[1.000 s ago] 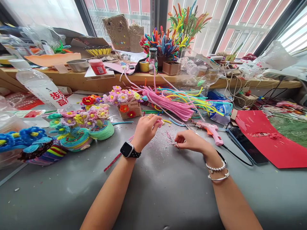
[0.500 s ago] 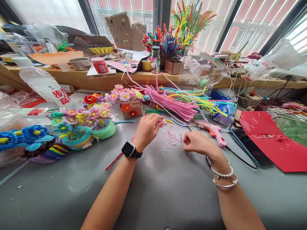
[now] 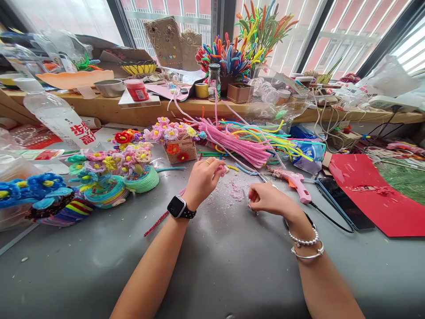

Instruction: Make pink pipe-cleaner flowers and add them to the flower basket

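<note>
My left hand, wearing a black watch, is closed with its fingertips pinching a small fuzzy pink pipe cleaner piece. It is held above the grey table. To the right, my right hand is curled shut around what look like small metal scissors, mostly hidden by the fingers. Pink fluff clippings lie scattered on the table between the two hands. A thin red glittery stem rests on the table beside my left wrist.
Behind my hands lies a bundle of pink pipe cleaners. A pink glue gun, a phone and red card are on the right. At left stand pipe cleaner flower pots and a leaning bottle.
My right hand has shifted slightly left, closer to my left hand. My left hand stays nearly in place with the pink piece. The whole view has drifted a little.
</note>
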### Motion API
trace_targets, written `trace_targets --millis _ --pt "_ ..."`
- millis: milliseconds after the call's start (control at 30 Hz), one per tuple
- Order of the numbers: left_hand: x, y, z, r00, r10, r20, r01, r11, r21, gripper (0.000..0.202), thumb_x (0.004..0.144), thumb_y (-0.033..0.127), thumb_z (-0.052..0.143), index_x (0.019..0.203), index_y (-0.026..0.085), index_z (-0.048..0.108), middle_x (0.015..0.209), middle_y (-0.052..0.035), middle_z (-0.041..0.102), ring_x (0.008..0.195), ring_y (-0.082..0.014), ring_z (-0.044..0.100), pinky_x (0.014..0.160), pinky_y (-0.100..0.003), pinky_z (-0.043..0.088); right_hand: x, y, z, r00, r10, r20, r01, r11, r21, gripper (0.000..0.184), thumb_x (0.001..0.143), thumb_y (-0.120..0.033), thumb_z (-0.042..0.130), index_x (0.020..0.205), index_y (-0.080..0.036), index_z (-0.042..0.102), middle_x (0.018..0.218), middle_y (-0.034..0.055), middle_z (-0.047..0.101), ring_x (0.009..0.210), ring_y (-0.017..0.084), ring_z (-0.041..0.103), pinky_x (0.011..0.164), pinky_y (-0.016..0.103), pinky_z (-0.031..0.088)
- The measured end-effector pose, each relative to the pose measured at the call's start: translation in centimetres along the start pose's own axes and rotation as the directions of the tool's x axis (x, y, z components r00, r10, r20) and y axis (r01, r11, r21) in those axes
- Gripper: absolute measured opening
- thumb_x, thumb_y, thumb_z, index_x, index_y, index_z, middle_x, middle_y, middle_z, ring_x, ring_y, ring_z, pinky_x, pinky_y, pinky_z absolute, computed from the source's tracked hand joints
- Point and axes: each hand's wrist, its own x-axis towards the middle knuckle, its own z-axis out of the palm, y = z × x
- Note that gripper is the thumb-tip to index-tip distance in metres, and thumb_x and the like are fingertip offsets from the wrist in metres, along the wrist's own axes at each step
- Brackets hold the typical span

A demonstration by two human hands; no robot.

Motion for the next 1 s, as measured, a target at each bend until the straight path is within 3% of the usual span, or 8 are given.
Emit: trace_targets --millis 133,267,400,467,700,867,1000 --pt "0.0 -0.1 0.1 1.000 -0.006 0.002 0.006 1.000 0.002 0.018 0.081 0.023 0.045 0.092 0.018 0.058 0.090 -0.0048 0.062 0.079 -0.0162 0.055 0.075 -0.029 0.037 0.1 -1.3 0.9 0.994 -0.111 0.014 0.111 0.993 0.029 0.010 0.058 -0.013 0.054 0.066 -0.017 0.049 0.060 -0.0015 0.057 0.054 0.010 0.051 0.050 0.020 0.036" --pt "0.0 -0.1 0.2 1.000 -0.005 0.006 0.005 1.000 0.008 0.018 0.081 0.025 0.045 0.093 0.018 0.058 0.090 -0.0046 0.062 0.079 -0.0161 0.056 0.075 -0.029 0.037 -0.6 -1.2 -0.2 0.986 -0.162 0.037 0.159 0.984 0.079 0.009 0.061 -0.012 0.053 0.068 -0.017 0.050 0.062 -0.0016 0.057 0.056 0.010 0.053 0.052 0.019 0.039" --pt "0.0 0.0 0.2 1.000 0.002 0.011 -0.002 1.000 0.023 0.018 0.082 0.024 0.044 0.092 0.018 0.058 0.089 -0.0044 0.062 0.079 -0.0163 0.056 0.074 -0.029 0.037 -1.3 -0.8 -1.3 0.925 -0.261 0.277 0.206 0.955 0.213 0.008 0.063 -0.015 0.055 0.071 -0.017 0.052 0.067 -0.0013 0.060 0.060 0.010 0.056 0.054 0.019 0.042" --pt "0.0 0.1 0.2 1.000 0.002 0.005 -0.002 1.000 0.023 0.018 0.082 0.025 0.044 0.092 0.019 0.058 0.089 -0.0044 0.062 0.079 -0.0160 0.056 0.074 -0.029 0.037 -1.2 -0.8 -1.1 0.908 -0.266 0.323 0.212 0.958 0.193 0.008 0.062 -0.015 0.056 0.070 -0.017 0.052 0.065 -0.0015 0.060 0.059 0.010 0.056 0.053 0.018 0.041" --pt "0.0 0.1 0.2 1.000 0.018 0.007 -0.019 1.000 0.023 0.019 0.082 0.025 0.042 0.092 0.018 0.057 0.090 -0.0045 0.062 0.080 -0.0158 0.055 0.074 -0.029 0.037 0.7 0.3 0.1 0.982 -0.186 0.013 0.186 0.982 -0.024 0.010 0.062 -0.009 0.053 0.068 -0.017 0.055 0.067 -0.0004 0.061 0.060 0.011 0.053 0.055 0.020 0.039" --pt "-0.1 0.1 0.2 1.000 0.017 0.004 -0.017 1.000 0.026 0.019 0.082 0.026 0.043 0.093 0.019 0.057 0.091 -0.0043 0.062 0.080 -0.0166 0.055 0.075 -0.030 0.037 1.4 0.9 -0.2 0.977 -0.078 -0.200 0.069 0.996 -0.051 0.008 0.068 -0.011 0.052 0.070 -0.016 0.058 0.071 0.0026 0.064 0.065 0.013 0.057 0.059 0.022 0.040" --pt "-0.1 0.0 0.3 1.000 0.022 0.001 -0.022 1.000 0.017 0.019 0.082 0.025 0.043 0.093 0.019 0.057 0.091 -0.0045 0.062 0.081 -0.0165 0.055 0.075 -0.030 0.037 2.0 1.0 -0.1 0.953 -0.071 -0.295 0.056 0.997 -0.058 0.008 0.071 -0.015 0.054 0.074 -0.016 0.062 0.075 0.0032 0.066 0.066 0.013 0.058 0.061 0.022 0.041"
